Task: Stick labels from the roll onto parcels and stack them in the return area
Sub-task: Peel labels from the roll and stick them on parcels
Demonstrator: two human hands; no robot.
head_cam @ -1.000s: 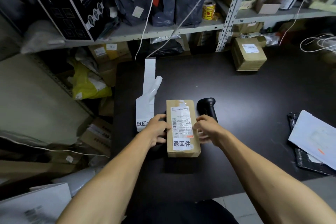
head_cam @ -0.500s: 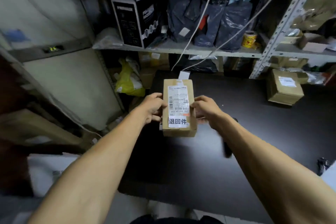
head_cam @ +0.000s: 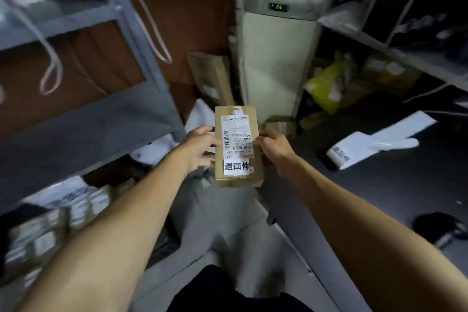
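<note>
A small brown cardboard parcel is held in the air in front of me, above the floor gap left of the black table. It carries a shipping label and a white sticker with three black characters. My left hand grips its left side and my right hand grips its right side. The strip of white labels lies on the black table to the right.
A grey metal shelf stands at the left with blurred parcels under it. A tall white cabinet is ahead, with boxes and a yellow bag beside it. A black scanner lies at the table's right edge.
I lifted the parcel off the black table and turned left with it. The table and label strip have shifted to the right of the view; the grey shelf has come in.
</note>
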